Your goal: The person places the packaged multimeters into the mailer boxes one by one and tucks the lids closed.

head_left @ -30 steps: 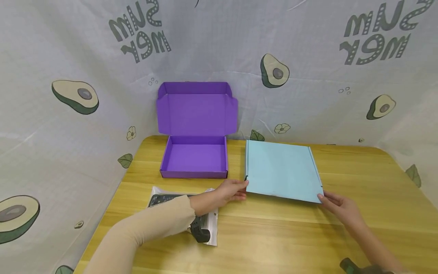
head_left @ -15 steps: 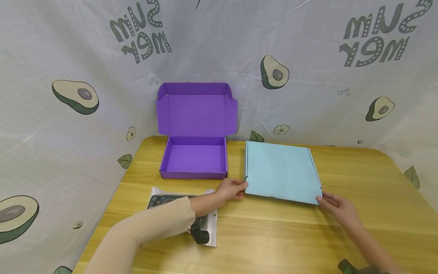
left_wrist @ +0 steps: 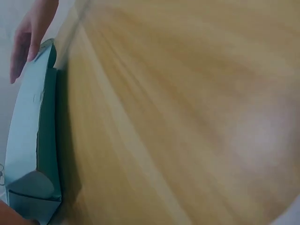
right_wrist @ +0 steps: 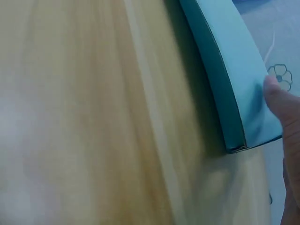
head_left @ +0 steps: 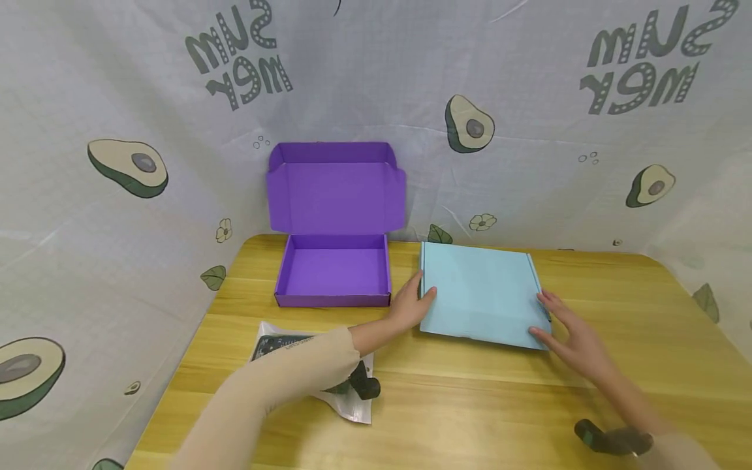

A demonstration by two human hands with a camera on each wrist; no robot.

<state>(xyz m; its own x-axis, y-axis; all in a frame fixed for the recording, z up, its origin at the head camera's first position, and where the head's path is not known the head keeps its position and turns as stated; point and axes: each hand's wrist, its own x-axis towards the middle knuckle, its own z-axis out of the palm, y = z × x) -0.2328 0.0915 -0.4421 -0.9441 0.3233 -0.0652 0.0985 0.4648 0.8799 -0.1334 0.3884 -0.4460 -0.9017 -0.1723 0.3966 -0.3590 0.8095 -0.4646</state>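
A closed light-blue cardboard box [head_left: 478,294] lies flat on the wooden table, right of the middle in the head view. My left hand [head_left: 409,307] is at its left side, straight fingers along the edge and thumb over the top. At the opposite side my right hand [head_left: 578,339] is spread by the front right corner, thumb at the lid and index finger by the right edge. The right wrist view shows that thumb [right_wrist: 281,101] over the lid. Most of the left hand is out of the left wrist view.
An open purple box [head_left: 331,271] with its lid raised stands left of the blue one. A plastic bag [head_left: 355,408] with a dark, flat printed item lies under my left forearm. Behind the table [head_left: 470,405] hangs a patterned cloth [head_left: 529,183].
Both hands have loosened from the blue box's front corners and slid back along its sides, fingers straighter. The blue box has stayed almost in place.
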